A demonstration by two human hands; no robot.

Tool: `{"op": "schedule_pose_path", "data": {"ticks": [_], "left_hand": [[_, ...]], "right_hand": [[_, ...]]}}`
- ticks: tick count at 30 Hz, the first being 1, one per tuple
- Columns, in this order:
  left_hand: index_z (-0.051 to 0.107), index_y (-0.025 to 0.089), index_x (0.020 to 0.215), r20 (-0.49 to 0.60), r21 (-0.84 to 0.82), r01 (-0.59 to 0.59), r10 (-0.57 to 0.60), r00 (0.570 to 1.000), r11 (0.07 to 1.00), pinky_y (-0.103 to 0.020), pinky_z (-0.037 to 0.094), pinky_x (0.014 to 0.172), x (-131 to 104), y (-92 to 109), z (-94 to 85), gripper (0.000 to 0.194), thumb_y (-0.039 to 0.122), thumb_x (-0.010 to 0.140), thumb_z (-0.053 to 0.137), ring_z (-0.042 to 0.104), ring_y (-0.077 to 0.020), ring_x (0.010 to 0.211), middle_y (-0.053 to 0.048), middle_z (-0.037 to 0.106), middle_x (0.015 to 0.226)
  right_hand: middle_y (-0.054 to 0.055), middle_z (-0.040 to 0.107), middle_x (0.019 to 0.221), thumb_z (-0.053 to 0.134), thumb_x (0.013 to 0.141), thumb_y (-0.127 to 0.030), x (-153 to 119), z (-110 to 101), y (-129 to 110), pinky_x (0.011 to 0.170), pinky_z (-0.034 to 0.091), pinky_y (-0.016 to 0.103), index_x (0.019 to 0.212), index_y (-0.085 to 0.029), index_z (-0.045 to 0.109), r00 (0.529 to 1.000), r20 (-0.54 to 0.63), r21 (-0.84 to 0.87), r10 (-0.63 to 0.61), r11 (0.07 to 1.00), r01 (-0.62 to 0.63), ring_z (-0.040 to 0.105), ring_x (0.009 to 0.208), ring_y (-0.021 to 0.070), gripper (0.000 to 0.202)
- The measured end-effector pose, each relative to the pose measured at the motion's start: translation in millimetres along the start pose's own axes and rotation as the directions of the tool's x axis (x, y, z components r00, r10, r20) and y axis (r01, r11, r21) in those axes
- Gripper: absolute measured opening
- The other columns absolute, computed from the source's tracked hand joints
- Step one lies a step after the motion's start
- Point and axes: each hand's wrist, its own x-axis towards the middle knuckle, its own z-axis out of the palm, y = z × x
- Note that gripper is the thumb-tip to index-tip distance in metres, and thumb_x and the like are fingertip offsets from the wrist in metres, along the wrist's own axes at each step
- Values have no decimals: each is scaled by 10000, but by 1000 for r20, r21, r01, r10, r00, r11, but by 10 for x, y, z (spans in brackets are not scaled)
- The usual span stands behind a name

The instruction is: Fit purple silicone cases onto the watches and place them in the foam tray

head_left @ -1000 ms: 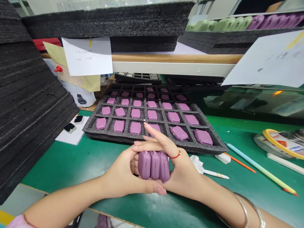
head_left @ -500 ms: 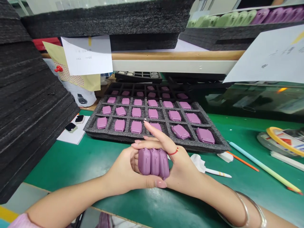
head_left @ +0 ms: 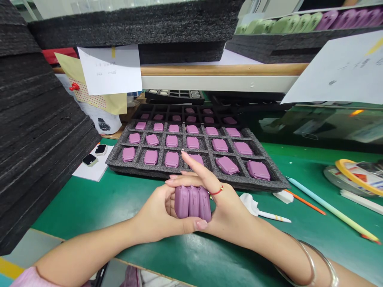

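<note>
Three purple watch cases stand side by side in a row, held between my two hands above the green table. My left hand wraps them from the left, its thumb along their lower edge. From the right, my right hand closes round the same row; its fingers reach over the top and its index finger points up and away. Just beyond the hands lies a black foam tray, its compartments holding more purple watch cases. The inner fingers are partly hidden behind the row.
Stacked black foam trays rise at the left. Two light watches lie by a white pad. On the right are a white stick, a blue-yellow pen and a round clear container. Above runs a shelf with hanging papers.
The row of watch cases has shifted slightly up and its right end is squeezed more into line. My left thumb has moved up a little against the lower edge.
</note>
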Motion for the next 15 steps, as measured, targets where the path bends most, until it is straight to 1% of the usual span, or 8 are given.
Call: {"op": "schedule_pose_path", "data": {"ticks": [2,5,7,9,11,12,13,15], "left_hand": [[646,169,1015,13,-4,-7,7,1000,1000,-294,563,805,-1,-6,-1,379,289,717,848,672,-189,890,-22,692,922],[631,192,1143,35,-27,-32,33,999,999,-285,551,869,0,-21,-10,450,254,745,831,663,-179,986,-27,691,1040],[628,206,1193,47,-46,-57,59,997,997,-279,546,880,6,-26,-15,505,246,736,839,659,-179,1017,-27,689,1080],[668,186,1120,32,-48,-62,63,997,997,-274,556,831,14,-22,-15,470,263,699,864,672,-182,958,-24,704,1008],[703,154,975,-23,2,-37,37,999,999,-272,566,748,13,-5,-7,381,287,666,882,684,-184,847,-23,715,878],[711,147,948,-56,45,-26,28,998,999,-277,571,726,7,8,0,366,291,660,885,691,-189,817,-26,723,850],[719,148,966,-78,91,-25,32,996,996,-287,579,734,-4,24,7,374,287,661,885,703,-198,822,-34,740,866],[720,171,1093,-92,164,-83,99,991,983,-318,591,834,-32,55,21,470,250,661,885,728,-229,935,-57,772,1014]], "right_hand": [[56,712,1284,793,814,-214,-6,-5,-2,1070,522,341,1589,-283,217,1000,6,10,4,1000,-4,663,1219,200,968],[70,703,1298,789,819,-201,-7,6,-1,1064,530,365,1590,-275,227,1000,9,-3,9,1000,-9,657,1229,221,956],[71,702,1293,765,840,-198,-7,28,1,1065,528,389,1604,-282,183,1000,8,-34,-1,999,1,651,1236,232,964],[66,704,1283,724,876,-193,-12,50,-7,1074,518,402,1618,-294,100,1000,22,-82,-17,996,19,648,1231,226,975],[74,678,1325,704,904,-215,-20,54,-33,1112,481,432,1622,-302,32,997,56,-138,-48,989,55,610,1278,233,987],[90,631,1392,721,902,-271,-24,45,-51,1138,452,455,1623,-302,16,995,77,-155,-63,985,75,571,1324,247,1009],[108,562,1468,744,885,-357,-27,28,-70,1164,420,474,1623,-299,9,993,90,-151,-77,984,90,520,1375,265,1043],[123,432,1571,729,842,-551,-28,-25,-93,1209,353,496,1624,-300,26,995,74,-82,-71,994,77,416,1456,293,1081]]}}
